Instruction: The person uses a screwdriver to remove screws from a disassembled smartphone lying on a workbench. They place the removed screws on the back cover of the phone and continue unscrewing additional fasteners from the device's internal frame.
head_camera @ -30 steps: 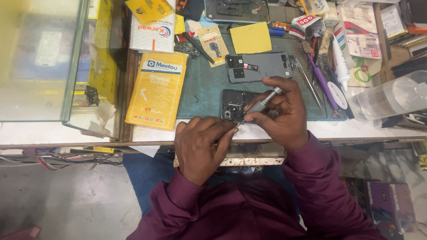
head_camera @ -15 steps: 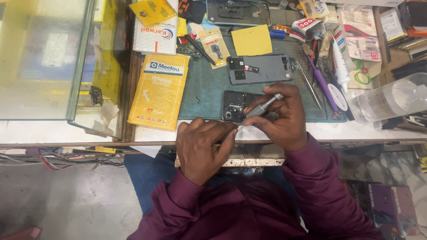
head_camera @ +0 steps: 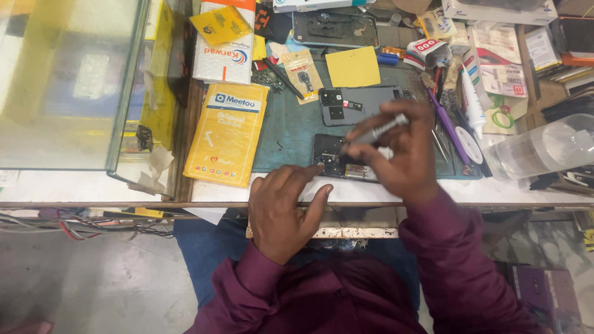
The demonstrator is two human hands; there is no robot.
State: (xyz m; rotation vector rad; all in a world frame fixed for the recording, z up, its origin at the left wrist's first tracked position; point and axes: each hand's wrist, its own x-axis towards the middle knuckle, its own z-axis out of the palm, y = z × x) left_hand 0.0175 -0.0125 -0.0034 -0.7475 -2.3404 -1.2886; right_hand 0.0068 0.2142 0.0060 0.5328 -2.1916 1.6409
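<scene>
The dark opened phone with its back cover off [head_camera: 337, 162] lies at the near edge of the teal work mat [head_camera: 291, 133], pinned under the left hand's [head_camera: 286, 207] flattened fingertips, while the right hand [head_camera: 402, 154] pinches a slim silver screwdriver [head_camera: 378, 132] over its exposed, seemingly part-dismantled inside.

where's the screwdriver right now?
Head view, right of centre: the silver screwdriver is in the right hand, tip angled down at the opened phone on the green mat.

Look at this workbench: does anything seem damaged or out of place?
The phone under the hands lies opened, its insides bare. A clear plastic bottle lies on its side at the right edge.
</scene>
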